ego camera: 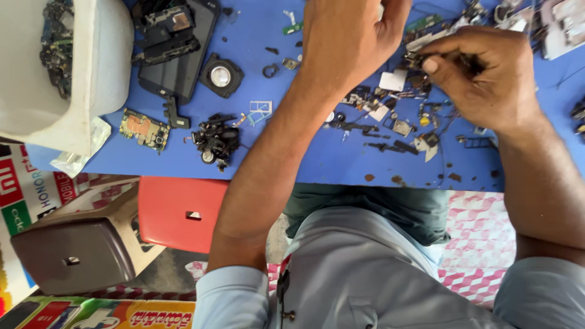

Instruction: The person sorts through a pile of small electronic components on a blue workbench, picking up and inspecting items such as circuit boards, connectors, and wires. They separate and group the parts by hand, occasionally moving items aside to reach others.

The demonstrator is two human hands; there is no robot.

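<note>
Hands at work over a blue table [292, 152] strewn with phone parts: the right hand [481, 76] pinches a small dark part [415, 60] between thumb and forefinger near the table's far edge, fingers curled tight around it. The left hand [347, 36] reaches beside it, fingers bent toward the same cluster of parts; its fingertips run out of the top of the frame, so whether it grasps anything cannot be told. Under and between the two hands lies a scatter of small scraps [396, 119], white, black and metallic. To the left of the left forearm sit a black clump of parts [216, 141], a green circuit board [144, 130], a round black speaker [220, 75] and a dark phone shell [177, 55]. A white tub [91, 67] holding more boards stands at the table's left end, with a clear plastic bag [79, 155] at its foot. Below the table edge are a red stool [180, 213] and a brown stool [76, 253], close together. The person wears a grey shirt [359, 274] with sleeves rolled above the elbows
</note>
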